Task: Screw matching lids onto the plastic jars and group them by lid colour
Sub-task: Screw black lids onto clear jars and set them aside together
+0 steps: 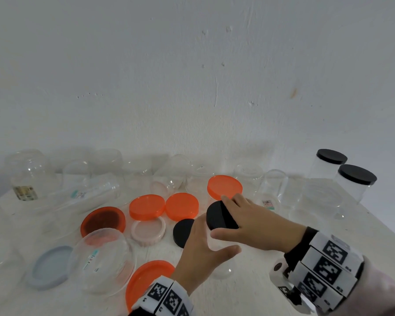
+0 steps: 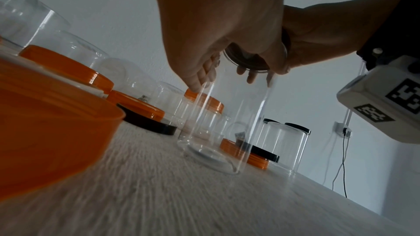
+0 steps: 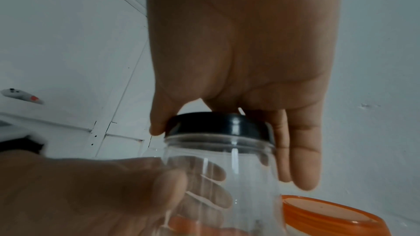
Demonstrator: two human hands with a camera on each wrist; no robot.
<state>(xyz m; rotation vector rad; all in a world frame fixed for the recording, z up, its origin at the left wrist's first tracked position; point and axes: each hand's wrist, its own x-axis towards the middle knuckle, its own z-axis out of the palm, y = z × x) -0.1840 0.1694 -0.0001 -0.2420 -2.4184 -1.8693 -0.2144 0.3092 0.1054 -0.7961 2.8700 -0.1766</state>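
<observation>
A tall clear plastic jar (image 2: 227, 123) stands upright on the white table, near the front middle. My left hand (image 1: 203, 247) grips its side, thumb on the near wall and fingers round the far wall. A black lid (image 1: 221, 215) sits on the jar's mouth. My right hand (image 1: 253, 217) comes over it from the right, with thumb and fingers pinching its rim. In the right wrist view the black lid (image 3: 218, 123) rests on the jar's threaded neck (image 3: 218, 143); I cannot tell how far it is turned on.
A loose black lid (image 1: 183, 232) lies just left of the jar. Several orange lids (image 1: 147, 206), a pink lid (image 1: 148, 232) and a grey lid (image 1: 50, 266) lie further left. Two black-lidded jars (image 1: 357, 174) stand back right. Open clear jars line the wall.
</observation>
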